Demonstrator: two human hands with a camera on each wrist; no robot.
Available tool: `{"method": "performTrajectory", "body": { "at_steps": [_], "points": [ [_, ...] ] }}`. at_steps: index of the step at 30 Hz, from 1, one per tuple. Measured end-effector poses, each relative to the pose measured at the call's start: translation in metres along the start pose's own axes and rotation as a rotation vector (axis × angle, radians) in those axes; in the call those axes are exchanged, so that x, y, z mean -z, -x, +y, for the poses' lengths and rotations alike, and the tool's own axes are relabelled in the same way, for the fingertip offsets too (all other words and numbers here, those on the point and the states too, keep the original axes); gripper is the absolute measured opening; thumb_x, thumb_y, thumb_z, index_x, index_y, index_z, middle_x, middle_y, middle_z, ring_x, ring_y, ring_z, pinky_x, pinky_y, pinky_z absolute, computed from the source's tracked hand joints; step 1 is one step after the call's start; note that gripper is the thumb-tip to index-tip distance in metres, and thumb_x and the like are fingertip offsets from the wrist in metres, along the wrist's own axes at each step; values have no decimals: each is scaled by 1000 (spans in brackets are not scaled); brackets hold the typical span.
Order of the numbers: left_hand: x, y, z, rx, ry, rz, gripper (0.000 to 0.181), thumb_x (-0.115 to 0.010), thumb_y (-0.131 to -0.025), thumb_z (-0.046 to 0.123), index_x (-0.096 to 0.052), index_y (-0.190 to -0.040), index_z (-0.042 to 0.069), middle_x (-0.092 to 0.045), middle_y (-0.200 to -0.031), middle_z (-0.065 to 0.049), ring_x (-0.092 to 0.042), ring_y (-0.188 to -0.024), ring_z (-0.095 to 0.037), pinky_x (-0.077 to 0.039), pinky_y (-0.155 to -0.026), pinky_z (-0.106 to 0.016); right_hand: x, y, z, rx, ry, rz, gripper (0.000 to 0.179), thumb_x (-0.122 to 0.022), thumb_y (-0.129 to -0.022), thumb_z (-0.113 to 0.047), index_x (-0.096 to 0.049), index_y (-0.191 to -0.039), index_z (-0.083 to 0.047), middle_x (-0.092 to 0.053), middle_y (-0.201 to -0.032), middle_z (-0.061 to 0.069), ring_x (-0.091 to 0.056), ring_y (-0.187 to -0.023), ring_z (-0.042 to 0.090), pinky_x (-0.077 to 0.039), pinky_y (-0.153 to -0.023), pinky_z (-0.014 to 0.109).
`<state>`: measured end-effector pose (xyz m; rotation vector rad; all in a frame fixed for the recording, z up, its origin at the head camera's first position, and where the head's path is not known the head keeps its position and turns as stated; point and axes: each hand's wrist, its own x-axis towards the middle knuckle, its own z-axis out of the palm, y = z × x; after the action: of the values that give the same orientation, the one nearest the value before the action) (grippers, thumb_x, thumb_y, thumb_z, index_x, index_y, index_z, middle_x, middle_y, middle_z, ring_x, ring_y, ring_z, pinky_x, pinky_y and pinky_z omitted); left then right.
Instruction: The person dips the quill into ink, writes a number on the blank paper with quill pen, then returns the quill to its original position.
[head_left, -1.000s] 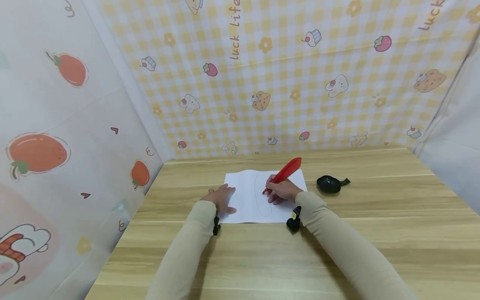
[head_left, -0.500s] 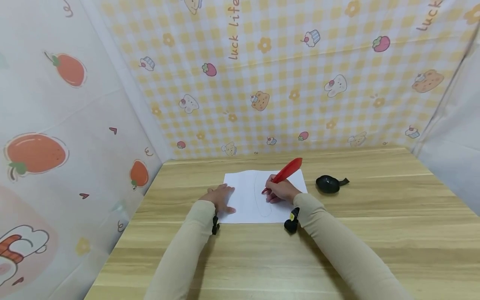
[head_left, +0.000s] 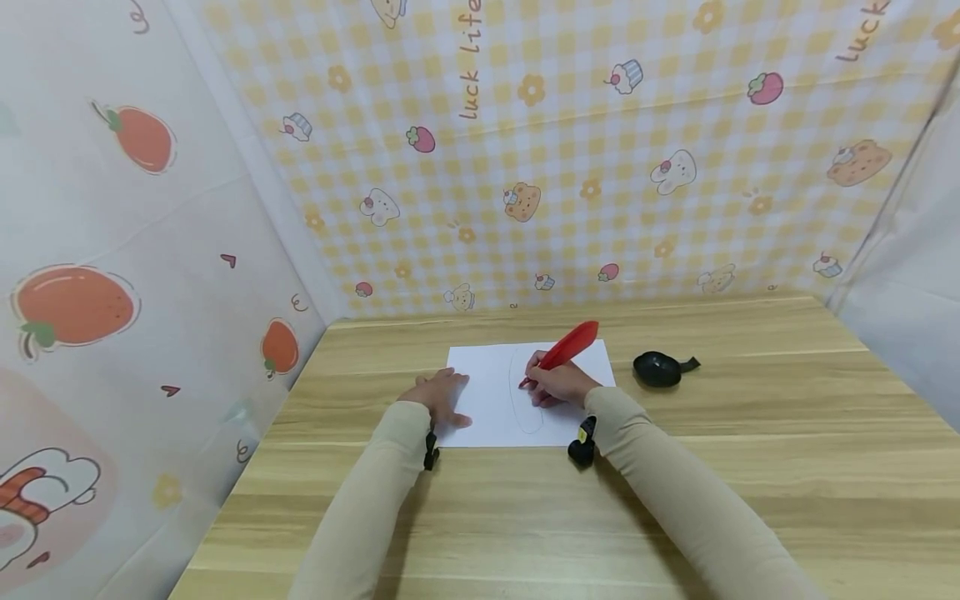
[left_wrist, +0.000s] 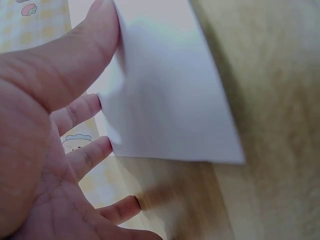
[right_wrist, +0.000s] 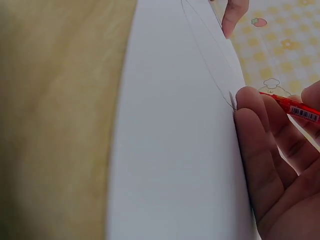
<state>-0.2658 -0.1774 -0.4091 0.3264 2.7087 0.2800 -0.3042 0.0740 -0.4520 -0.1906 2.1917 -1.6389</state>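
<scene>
A sheet of white paper (head_left: 483, 408) lies on the wooden table, with a thin, elongated curved outline (head_left: 513, 392) drawn on it. My right hand (head_left: 564, 383) pinches a red pen with a feather-shaped top (head_left: 573, 343), its tip at the sheet near the line. In the right wrist view the pen's red barrel (right_wrist: 302, 111) carries a barcode label, and curled fingers (right_wrist: 257, 150) rest along the paper. With fingers spread, my left hand (head_left: 438, 396) rests on the sheet's left edge. The left wrist view shows its thumb (left_wrist: 92, 42) against the paper.
To the right of the sheet sits a black rounded object (head_left: 657, 368) with a short tail-like strip. Behind the table (head_left: 480, 517) hangs a yellow checked cloth (head_left: 585, 150); a white printed cloth (head_left: 187, 250) hangs at the left. Each wrist bears a black camera (head_left: 582, 443).
The right hand and red pen have shifted slightly left and the feather top has dipped a little. The paper's far edge looks straighter than before. My left hand stays put.
</scene>
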Motion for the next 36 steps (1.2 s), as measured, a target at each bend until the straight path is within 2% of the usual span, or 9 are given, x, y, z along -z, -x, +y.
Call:
{"method": "performTrajectory", "body": {
  "at_steps": [6,17,32,36],
  "points": [
    [-3,0,0,8,-8,-9,87,-74,-83,43,-30,-153,16,-15,-160,-15,-15,-134,-61,-29,-100,-69,-4,2,-2,-11,34,-5,10,-52,-93,-15,-58,-99,-10,-68,-83,7,-63,-58,18,-53,-54,27],
    [-3,1,1,-2,5,-8,86,-74,-84,42,-29,-153,14,-14,-160,-16,-14,-133,-63,-29,-100,-70,-6,2,-5,-13,120,-35,10,-52,-94,-17,-59,-98,-12,-67,-81,5,-61,-61,17,-53,-57,28],
    [-1,1,1,-6,-22,-3,87,-72,-85,44,-28,-154,14,-14,-160,-16,-15,-134,-61,-27,-102,-68,-6,3,-12,-17,112,-48,9,-54,-95,-17,-61,-98,-12,-67,-87,6,-60,-61,19,-52,-57,28],
    [-1,1,-1,-17,-25,-2,86,-72,-85,43,-28,-154,13,-15,-160,-17,-14,-136,-57,-24,-104,-67,-4,0,-8,-8,73,-44,10,-54,-95,-17,-60,-100,-12,-68,-87,7,-62,-62,19,-52,-57,28]
  ]
}}
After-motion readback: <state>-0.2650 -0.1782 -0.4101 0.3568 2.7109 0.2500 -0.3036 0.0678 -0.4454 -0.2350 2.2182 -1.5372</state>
